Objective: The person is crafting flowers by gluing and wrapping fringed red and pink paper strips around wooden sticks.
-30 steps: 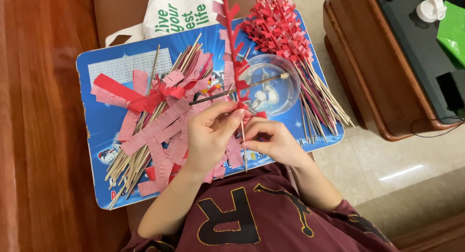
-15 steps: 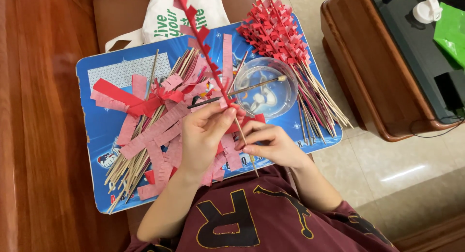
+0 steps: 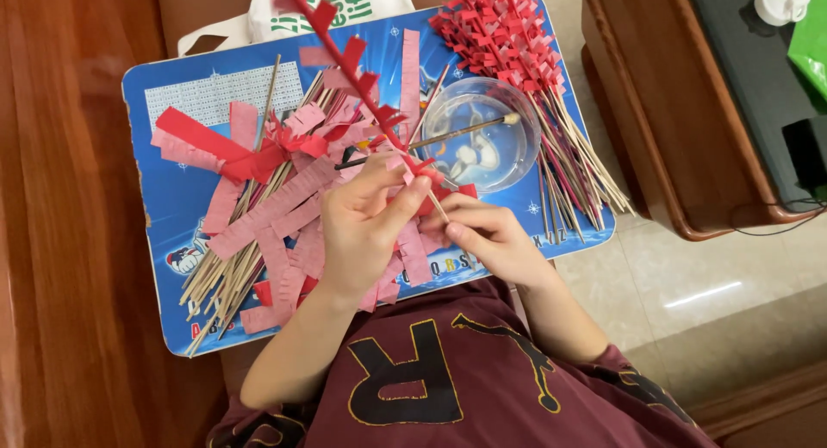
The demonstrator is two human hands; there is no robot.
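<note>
The stick (image 3: 379, 112) slants up and away from the lap, its upper length already wound with red fringe whose tabs stand out to both sides, its bare lower end caught between the two hands; the left hand (image 3: 366, 228) is closed round it, thumb and forefinger pinching the paper where the winding ends, while the right hand (image 3: 491, 237) has its fingers pressed together on the bare wood just below, though whether its thumb also grips the loose red strip (image 3: 461, 191) I cannot quite tell. The wrap looks held only by that pinch; if the left hand eases, the last turns would likely spring loose. The top of the stick runs out of view above, so a careless swing could catch the bag (image 3: 345, 9) behind. Just beside the hands stands the bowl (image 3: 517, 112) with a brush (image 3: 457, 133) laid across its rim; a knock from the right wrist could tip it and wet the pink strips (image 3: 276, 207) heaped on the blue board (image 3: 172, 181). The heap lies over bare sticks (image 3: 224, 284) that jut past the near edge; a nudge may send them to the floor. The finished bundle (image 3: 508, 34) lies beyond the bowl, near the board's right edge.
</note>
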